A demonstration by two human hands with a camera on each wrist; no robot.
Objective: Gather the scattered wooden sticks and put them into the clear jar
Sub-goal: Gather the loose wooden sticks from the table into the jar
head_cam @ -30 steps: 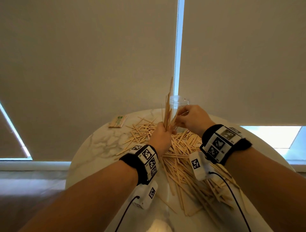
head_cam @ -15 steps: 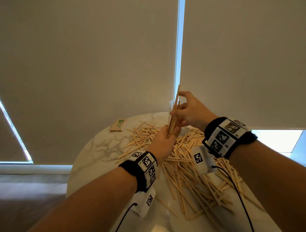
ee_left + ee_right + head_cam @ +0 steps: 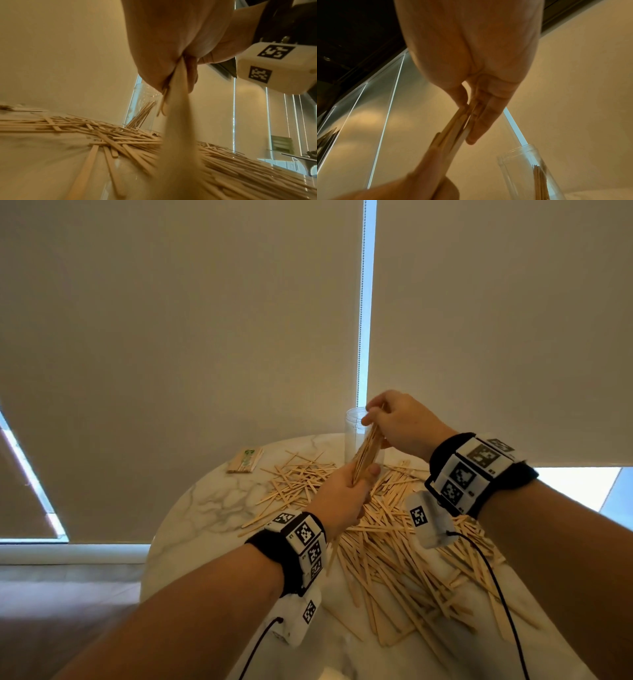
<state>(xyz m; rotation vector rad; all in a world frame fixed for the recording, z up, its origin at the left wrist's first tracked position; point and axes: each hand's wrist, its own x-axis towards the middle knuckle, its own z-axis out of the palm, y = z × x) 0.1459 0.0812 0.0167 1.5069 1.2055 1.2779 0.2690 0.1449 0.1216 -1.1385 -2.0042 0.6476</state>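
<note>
Sticks lie strewn across the round marble table (image 3: pixel 212 501), a thick heap (image 3: pixel 394 546) filling the centre and lower right of the head view. At the upper left of that heap sits a small wrapped packet of sticks (image 3: pixel 245 461), apart from the rest.

Just left of centre, the left hand (image 3: pixel 342 491) has its fingers curled round the lower end of a bundle of wooden sticks (image 3: pixel 368 451), which tilts up and to the right. The left wrist view shows the bundle's lower ends poking out under the fist, slightly fanned.

Right of that, the right hand (image 3: pixel 400 419) pinches the bundle's upper end between thumb and fingers (image 3: pixel 481 121), at about the height of the jar's rim. Behind the bundle stands the clear jar (image 3: pixel 356 433), upright at the far edge of the table, with some sticks already leaning inside it (image 3: pixel 142 115).

These sticks look thin, flat, light and stiff, with smooth faces, so I judge that a loose bundle will slide and splay unless squeezed across its flat sides. The sound hold seems to be near one end, leaving the other end free to enter the mouth. The jar looks light and tall, so a sideways knock could tip it.
</note>
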